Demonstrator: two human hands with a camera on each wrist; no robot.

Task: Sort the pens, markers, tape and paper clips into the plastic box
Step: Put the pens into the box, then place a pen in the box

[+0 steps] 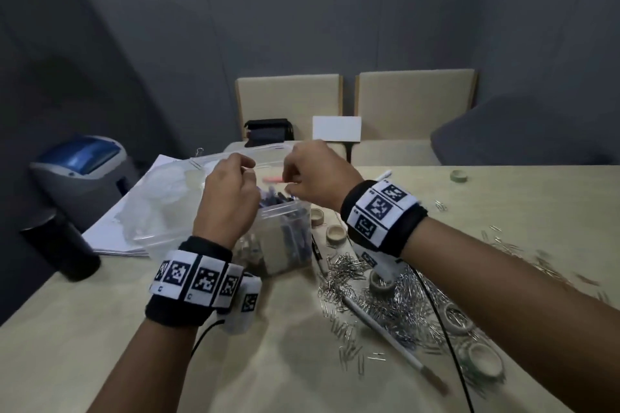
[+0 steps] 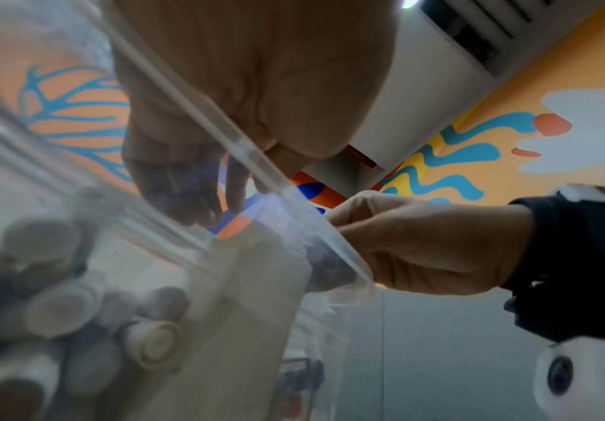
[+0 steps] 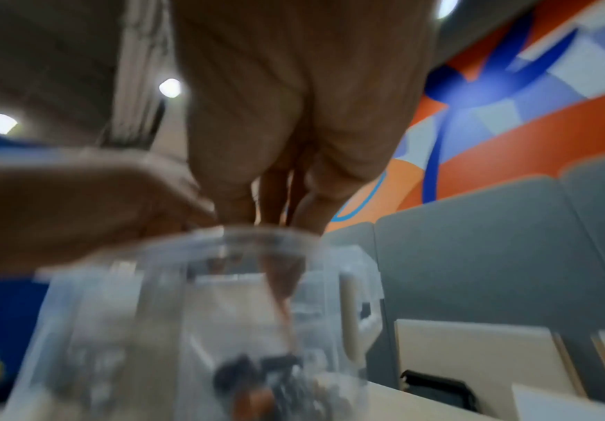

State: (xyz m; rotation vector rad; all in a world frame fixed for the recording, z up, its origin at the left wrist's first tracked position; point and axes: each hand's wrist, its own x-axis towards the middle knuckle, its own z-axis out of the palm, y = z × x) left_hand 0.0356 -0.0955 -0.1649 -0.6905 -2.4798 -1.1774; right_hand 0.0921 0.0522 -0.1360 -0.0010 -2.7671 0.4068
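A clear plastic box (image 1: pixel 288 245) stands mid-table with dark pens (image 1: pixel 280 203) upright in one compartment. Both hands hover over its open top. My right hand (image 1: pixel 315 178) has thumb and fingers drawn together, pinching a pink pen (image 1: pixel 273 180) at the rim. In the blurred right wrist view a pink streak (image 3: pixel 282 299) runs from the right hand (image 3: pixel 293 114) down into the box (image 3: pixel 185 313). My left hand (image 1: pixel 228 188) is curled above the box's left side. In the left wrist view its fingers (image 2: pixel 182 185) curl behind the box rim (image 2: pixel 221 128); whether they hold anything is hidden.
A heap of paper clips (image 1: pixel 385 292) covers the table to the right, with tape rolls (image 1: pixel 335 233), a white pen (image 1: pixel 379 325) and a black marker (image 1: pixel 317 253) in it. Papers and clear plastic (image 1: pixel 161 204) lie to the left, next to a black cylinder (image 1: pixel 63 248).
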